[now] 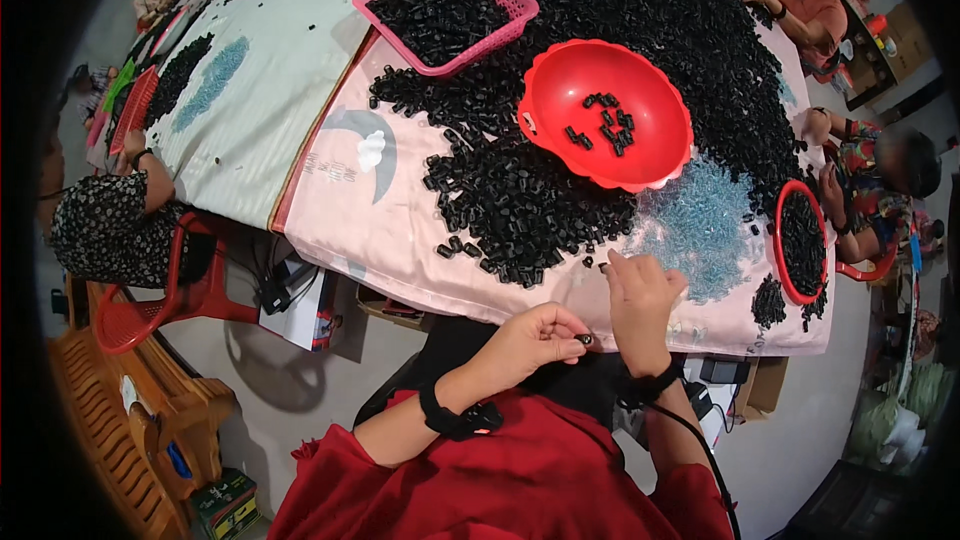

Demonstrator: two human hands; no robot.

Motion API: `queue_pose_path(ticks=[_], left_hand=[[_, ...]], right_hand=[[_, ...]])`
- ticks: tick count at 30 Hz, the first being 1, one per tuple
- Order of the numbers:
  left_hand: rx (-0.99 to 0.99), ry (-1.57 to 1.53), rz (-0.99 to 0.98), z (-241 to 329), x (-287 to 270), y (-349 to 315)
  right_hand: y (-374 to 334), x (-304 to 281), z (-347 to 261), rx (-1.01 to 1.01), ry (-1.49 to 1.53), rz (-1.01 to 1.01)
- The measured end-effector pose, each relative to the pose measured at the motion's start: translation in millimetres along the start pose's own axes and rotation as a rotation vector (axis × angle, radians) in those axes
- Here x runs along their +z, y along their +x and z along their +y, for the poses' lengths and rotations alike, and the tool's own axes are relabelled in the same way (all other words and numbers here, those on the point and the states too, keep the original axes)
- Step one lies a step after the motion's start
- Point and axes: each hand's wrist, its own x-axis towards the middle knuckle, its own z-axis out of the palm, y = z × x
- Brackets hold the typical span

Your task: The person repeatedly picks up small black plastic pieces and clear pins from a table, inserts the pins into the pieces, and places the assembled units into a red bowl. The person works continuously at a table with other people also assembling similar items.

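My left hand (540,345) is closed near the table's front edge, thumb and fingers pinching a small black cap-like piece (583,339). Just to its right and a little farther in, my right hand (640,295) is raised with its fingers bent together. A tiny dark bit shows by its fingertips; whether it is held is unclear. In front of both hands spreads a heap of small black cylindrical pieces (515,210). A patch of small clear bluish pieces (705,225) lies beyond my right hand. Beyond the heap, a red scalloped bowl (565,85) holds several black pieces.
A pink basket (525,8) full of black pieces stands at the far left of the heap. To the right, a red-rimmed tray (779,240) holds more. Co-workers sit at both sides, one by a red chair (180,290). A wooden bench (120,430) stands lower left.
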Motion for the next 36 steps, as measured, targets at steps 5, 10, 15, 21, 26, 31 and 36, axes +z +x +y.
queue_pose_path(ticks=[5,10,15,21,26,31,36], left_hand=[[-0.017,0.011,0.011,1.4,-3.1,-3.4],[-0.023,-0.036,0.012,9.8,-1.3,-2.7],[0.042,-0.060,0.017,9.6,1.0,0.1],[0.065,0.063,0.063,7.7,4.1,-0.5],[0.076,0.166,0.097,8.6,5.2,-2.9],[0.072,0.201,0.118,9.1,7.6,-4.9],[0.050,0.179,0.137,15.6,13.0,-9.2]], right_hand=[[-1.1,-0.3,-3.7,-0.083,-0.061,-0.110],[-14.6,-17.7,-5.9,0.238,0.297,-0.138],[-19.2,-50.5,-22.2,0.271,0.606,-0.197],[-17.5,-57.3,-38.8,0.022,0.379,-0.083],[-18.9,-56.1,-41.1,-0.009,0.333,-0.075],[-21.6,-54.6,-38.1,-0.044,0.326,-0.102],[-22.3,-57.0,-36.7,0.086,0.485,-0.212]])
